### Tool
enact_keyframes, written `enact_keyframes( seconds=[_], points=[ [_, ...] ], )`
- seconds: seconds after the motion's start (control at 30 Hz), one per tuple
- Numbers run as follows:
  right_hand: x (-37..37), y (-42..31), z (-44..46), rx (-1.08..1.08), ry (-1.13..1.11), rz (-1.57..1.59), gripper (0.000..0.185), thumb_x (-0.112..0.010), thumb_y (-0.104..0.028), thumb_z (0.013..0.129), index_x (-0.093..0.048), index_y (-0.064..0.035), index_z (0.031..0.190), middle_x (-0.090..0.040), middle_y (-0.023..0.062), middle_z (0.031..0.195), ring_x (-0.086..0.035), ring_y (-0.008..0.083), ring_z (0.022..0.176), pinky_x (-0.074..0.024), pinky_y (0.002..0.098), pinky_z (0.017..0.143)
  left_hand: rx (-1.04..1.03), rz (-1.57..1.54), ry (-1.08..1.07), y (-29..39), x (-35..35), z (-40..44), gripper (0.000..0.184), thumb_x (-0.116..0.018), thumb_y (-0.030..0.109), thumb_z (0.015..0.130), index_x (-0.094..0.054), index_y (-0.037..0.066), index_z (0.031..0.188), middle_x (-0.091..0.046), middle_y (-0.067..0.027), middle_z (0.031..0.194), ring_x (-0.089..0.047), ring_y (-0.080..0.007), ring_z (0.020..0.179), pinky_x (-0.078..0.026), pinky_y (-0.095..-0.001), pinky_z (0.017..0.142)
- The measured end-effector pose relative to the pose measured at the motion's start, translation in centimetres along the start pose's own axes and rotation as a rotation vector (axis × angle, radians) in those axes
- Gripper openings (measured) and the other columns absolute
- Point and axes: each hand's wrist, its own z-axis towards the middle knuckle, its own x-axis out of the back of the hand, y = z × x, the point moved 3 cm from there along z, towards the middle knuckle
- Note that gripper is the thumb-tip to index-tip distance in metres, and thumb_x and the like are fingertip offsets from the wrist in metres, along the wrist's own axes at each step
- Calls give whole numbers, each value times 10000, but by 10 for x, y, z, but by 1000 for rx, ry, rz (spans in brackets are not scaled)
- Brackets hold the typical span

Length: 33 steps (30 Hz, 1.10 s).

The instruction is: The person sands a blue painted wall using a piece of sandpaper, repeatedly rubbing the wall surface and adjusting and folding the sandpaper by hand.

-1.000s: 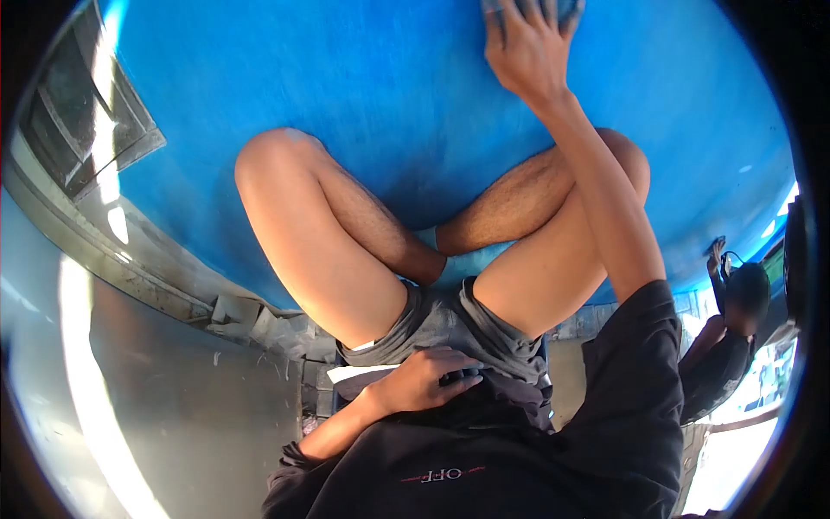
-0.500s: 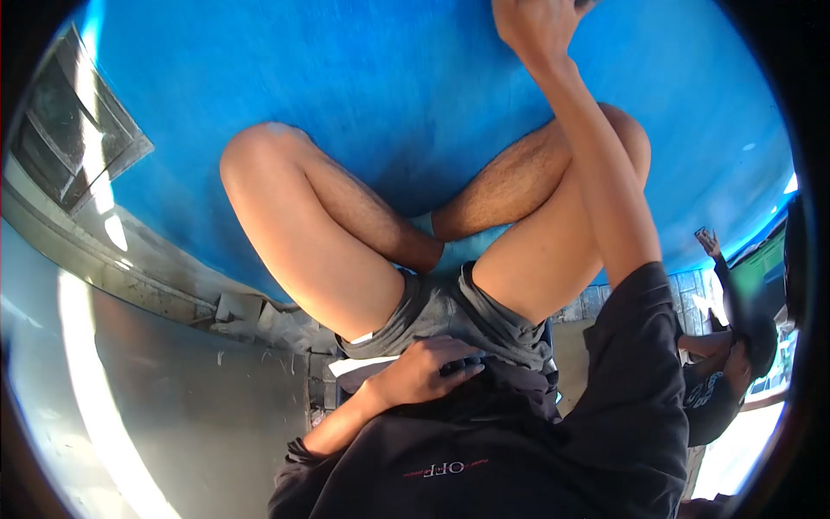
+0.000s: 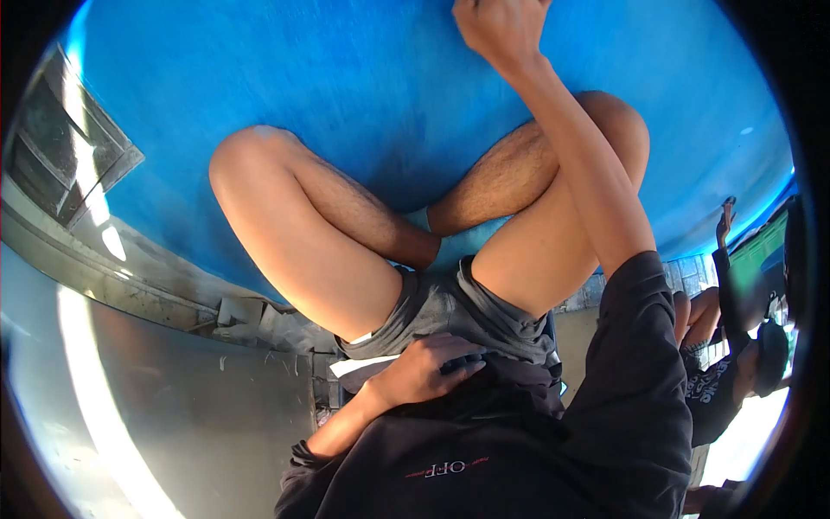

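Observation:
At the top edge of the view, my right hand (image 3: 501,26) is over a large, smooth blue surface (image 3: 346,60); its fingers are cut off by the frame, so what they hold is hidden. My left hand (image 3: 432,370) rests in my lap, against my dark shirt (image 3: 510,450) and grey shorts (image 3: 432,316). Its fingers are curled round something small and dark that I cannot make out. My bent legs (image 3: 298,229) cross in front of the blue surface.
Another person (image 3: 726,389) in dark clothes sits at the right, one arm raised to the blue surface. A grey frame (image 3: 73,138) stands at the upper left. Crumpled pale material (image 3: 281,329) lies beside a smooth grey panel (image 3: 207,406).
My right hand has moved up, then left, and its fingers have left the view. My left hand stays in my lap. The other person's arm has stretched up along the blue surface.

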Motion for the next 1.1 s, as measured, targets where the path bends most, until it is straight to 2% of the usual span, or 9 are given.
enact_keyframes(
  seconds=[0.13,0.27,0.4,0.5,0.67,0.9,0.97,1.03,1.1],
  points=[
    [2,-8,-16,229,-143,25,489,-431,-252,1084,-424,-183,1568,-365,177,1623,-326,438,1489,-125,713,1181,3,21,-7,-1,0,-3,277,-791,95,869,-712,-16,1110,-736,-184,1041,-709,-345,943,-569,-403,835],
    [2,-3,0,-19,-23,-8,496,-434,-245,1076,-422,-188,1569,-354,160,1632,-318,427,1497,-129,719,1178,11,9,-12,1,1,-1,271,-786,96,873,-712,-15,1109,-735,-181,1032,-711,-346,931,-570,-399,829],
    [7,-13,-13,240,-210,66,489,-437,-228,1073,-441,-170,1558,-397,165,1608,-326,436,1492,-113,725,1176,1,42,-13,-1,0,-2,268,-784,101,878,-712,-12,1110,-736,-176,1023,-712,-341,926,-571,-398,824],
    [6,-5,1,51,-71,20,489,-437,-232,1074,-440,-162,1558,-395,163,1610,-319,432,1497,-108,726,1175,-44,36,1,-1,3,-1,261,-783,103,881,-713,-17,1102,-738,-176,1019,-714,-337,922,-572,-399,819],
    [10,-13,-11,233,-182,78,489,-438,-238,1075,-442,-161,1558,-402,163,1607,-340,434,1484,-120,721,1172,37,0,-28,-4,-1,-4,274,-772,132,886,-708,-14,1109,-721,-203,1048,-695,-374,958,-563,-424,853],
    [8,-17,-7,99,-155,80,502,-441,-222,1071,-418,-168,1570,-364,155,1627,-352,430,1478,-116,735,1166,-8,46,-2,-2,-1,-3,253,-779,93,884,-718,-16,1104,-742,-180,1025,-722,-332,922,-573,-393,815],
    [6,-19,-18,206,-246,35,566,-537,-251,1032,-402,-169,1577,-327,168,1645,-329,438,1491,-131,736,1168,-12,54,1,1,-2,-3,254,-779,95,885,-718,-16,1105,-743,-181,1026,-723,-333,918,-573,-393,811],
    [3,-21,-18,262,-227,63,515,-537,-264,1026,-477,-278,1538,-428,54,1608,-379,325,1483,-146,762,1141,-27,74,4,3,2,-3,256,-779,97,886,-719,-16,1107,-744,-181,1026,-723,-333,914,-573,-394,806],
    [-3,-16,-5,185,-129,49,521,-537,-270,1028,-466,-278,1544,-428,40,1607,-379,299,1487,-142,770,1141,-18,14,-2,2,0,-2,277,-777,134,886,-715,-11,1114,-726,-200,1018,-703,-364,939,-567,-421,825]
  ],
)
